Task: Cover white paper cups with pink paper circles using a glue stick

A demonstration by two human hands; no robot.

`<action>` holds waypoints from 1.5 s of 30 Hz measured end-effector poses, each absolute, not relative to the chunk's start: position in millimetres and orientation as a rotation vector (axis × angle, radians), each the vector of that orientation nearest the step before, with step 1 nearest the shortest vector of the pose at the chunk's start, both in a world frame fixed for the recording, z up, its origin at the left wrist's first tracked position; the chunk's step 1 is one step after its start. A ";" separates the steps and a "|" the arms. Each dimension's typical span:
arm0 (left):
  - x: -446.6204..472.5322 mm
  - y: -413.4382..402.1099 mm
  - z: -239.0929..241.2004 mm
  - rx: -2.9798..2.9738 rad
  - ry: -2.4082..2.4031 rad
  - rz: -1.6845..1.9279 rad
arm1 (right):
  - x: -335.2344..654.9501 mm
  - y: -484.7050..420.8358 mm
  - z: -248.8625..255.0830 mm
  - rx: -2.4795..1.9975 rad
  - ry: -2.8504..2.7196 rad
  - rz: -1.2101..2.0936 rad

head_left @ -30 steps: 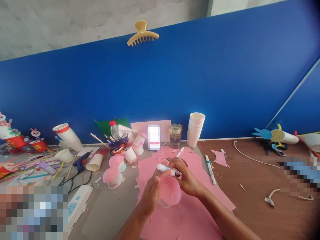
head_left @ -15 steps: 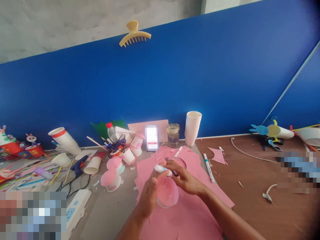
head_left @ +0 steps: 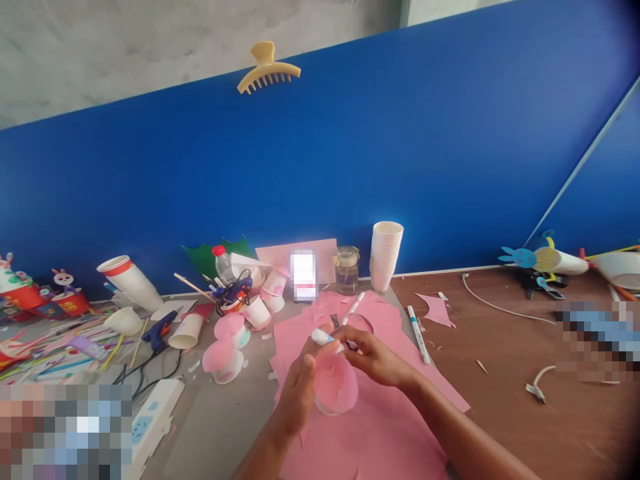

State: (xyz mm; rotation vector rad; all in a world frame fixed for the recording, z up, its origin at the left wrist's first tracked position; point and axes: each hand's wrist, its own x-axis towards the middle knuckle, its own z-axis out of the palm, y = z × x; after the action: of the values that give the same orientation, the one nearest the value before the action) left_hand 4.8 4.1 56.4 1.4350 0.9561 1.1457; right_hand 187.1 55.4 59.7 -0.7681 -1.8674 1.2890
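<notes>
My left hand [head_left: 300, 393] is closed around a white tube with blue markings [head_left: 324, 339], which looks like a glue stick. The fingers of my right hand [head_left: 373, 360] bend in at the tube's other end and pinch it. Just below both hands, a paper cup topped with a pink paper circle [head_left: 336, 383] rests on pink paper sheets [head_left: 395, 427], close beside my left thumb. Behind my right hand, scissors [head_left: 364, 325] lie partly hidden. A white marker [head_left: 356, 303] is on the paper near them.
To the left are pink-topped cups [head_left: 223, 357], a glue gun [head_left: 159, 332] and a power strip [head_left: 155, 413]. Behind stand a lidded jar [head_left: 347, 270] and a tall stack of paper cups [head_left: 386, 257]. Another marker [head_left: 419, 333] lies right of the paper. A blue partition [head_left: 320, 153] closes the back.
My right hand's fingers have bent inward around the end of the tube, and the tube has tilted slightly. The cup below stays about where it was.
</notes>
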 end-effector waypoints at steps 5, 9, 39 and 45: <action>5.1 3.4 57.2 1.469 0.969 1.160 | 183.6 53.4 58.2 -0.798 -1.854 1.079; 4.4 4.0 57.4 1.474 0.976 1.156 | 185.9 53.8 60.9 -0.641 -1.903 1.233; 4.7 6.2 54.2 1.497 0.971 1.112 | 181.9 55.5 54.5 -0.814 -1.888 0.940; 3.9 6.2 56.1 1.483 0.943 1.131 | 186.8 56.0 58.7 -0.676 -1.970 1.159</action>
State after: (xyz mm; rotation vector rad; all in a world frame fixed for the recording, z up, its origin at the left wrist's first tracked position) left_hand 3.9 6.2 56.1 1.4832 0.9434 1.1315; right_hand 186.8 56.0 58.7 -0.6756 -1.9696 1.1590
